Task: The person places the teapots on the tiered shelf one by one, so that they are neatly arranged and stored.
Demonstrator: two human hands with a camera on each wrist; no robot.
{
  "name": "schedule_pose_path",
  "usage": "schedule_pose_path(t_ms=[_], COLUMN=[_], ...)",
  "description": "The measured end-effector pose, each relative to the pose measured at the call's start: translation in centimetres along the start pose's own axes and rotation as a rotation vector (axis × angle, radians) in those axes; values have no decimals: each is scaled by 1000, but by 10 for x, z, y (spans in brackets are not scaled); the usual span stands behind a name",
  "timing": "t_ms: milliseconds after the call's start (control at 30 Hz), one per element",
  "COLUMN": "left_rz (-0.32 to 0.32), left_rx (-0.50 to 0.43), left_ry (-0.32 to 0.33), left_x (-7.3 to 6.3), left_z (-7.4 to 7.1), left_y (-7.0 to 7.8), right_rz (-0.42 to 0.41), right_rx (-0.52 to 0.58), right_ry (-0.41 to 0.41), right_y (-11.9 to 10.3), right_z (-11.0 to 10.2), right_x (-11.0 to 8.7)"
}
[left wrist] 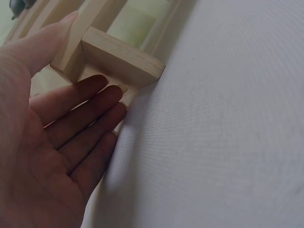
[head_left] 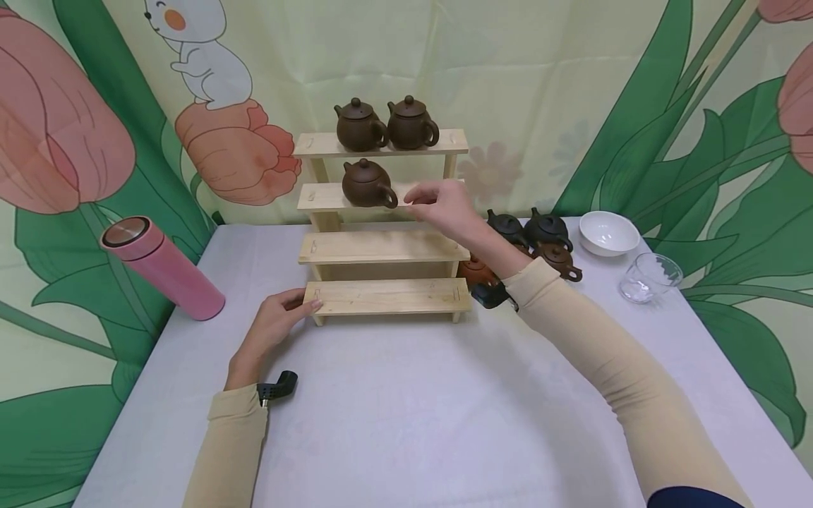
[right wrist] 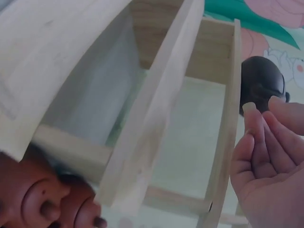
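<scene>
A dark brown teapot (head_left: 367, 183) sits on the second-highest step of a tiered wooden stand (head_left: 386, 297), its handle toward my right hand (head_left: 444, 206). That hand hovers beside the handle; its thumb and fingertips are bent toward each other, with nothing visible between them. In the right wrist view, the dark teapot (right wrist: 258, 81) shows just past the fingertips. My left hand (head_left: 272, 329) is at the left end of the lowest step, thumb on the board; its other fingers (left wrist: 90, 116) extend fairly straight beside the leg. Two dark brown teapots (head_left: 359, 127) (head_left: 409, 124) occupy the top step.
Right of the stand, several black and reddish-brown teapots (head_left: 552, 257) cluster, partly behind my right forearm. Beyond them are a white bowl (head_left: 608, 234) and a clear glass (head_left: 649, 279). A pink flask (head_left: 166, 269) stands at the left on the white-covered table (head_left: 381, 409).
</scene>
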State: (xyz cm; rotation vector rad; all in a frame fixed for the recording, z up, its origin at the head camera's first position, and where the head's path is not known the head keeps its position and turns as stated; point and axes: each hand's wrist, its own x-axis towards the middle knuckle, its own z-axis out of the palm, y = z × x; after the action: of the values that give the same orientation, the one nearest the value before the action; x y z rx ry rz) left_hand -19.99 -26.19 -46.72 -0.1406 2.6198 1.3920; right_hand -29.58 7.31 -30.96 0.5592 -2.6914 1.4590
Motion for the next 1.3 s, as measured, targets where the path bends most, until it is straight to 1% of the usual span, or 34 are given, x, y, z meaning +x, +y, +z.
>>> schedule_pose_path(t_ms=[133,333,600,800,933,1033,1300], left_rz=[-3,3,0,2,0,-1,0], left_rx=[-1,-7,-17,-3,-7,-15,-15], left_ry=[2,2,6,4,3,4,0], left_x=[0,-1,-1,-1,0,-1,-1], left_z=[0,1,1,1,1,0,1], left_y=[1,1,0,0,0,0,1], right_rz=[-4,26,67,72,72,74,141], right_rx=[-16,-64,-96,-97,-93,-118,-147], right_ry=[-34,-58,-28,18,28,32,37], right_y=[8,21,34,46,53,59,75], right_z=[-8,-18,-32,-42,-48,-52,-58], right_x=[-7,-20,-39,-50,-57,-62,-80])
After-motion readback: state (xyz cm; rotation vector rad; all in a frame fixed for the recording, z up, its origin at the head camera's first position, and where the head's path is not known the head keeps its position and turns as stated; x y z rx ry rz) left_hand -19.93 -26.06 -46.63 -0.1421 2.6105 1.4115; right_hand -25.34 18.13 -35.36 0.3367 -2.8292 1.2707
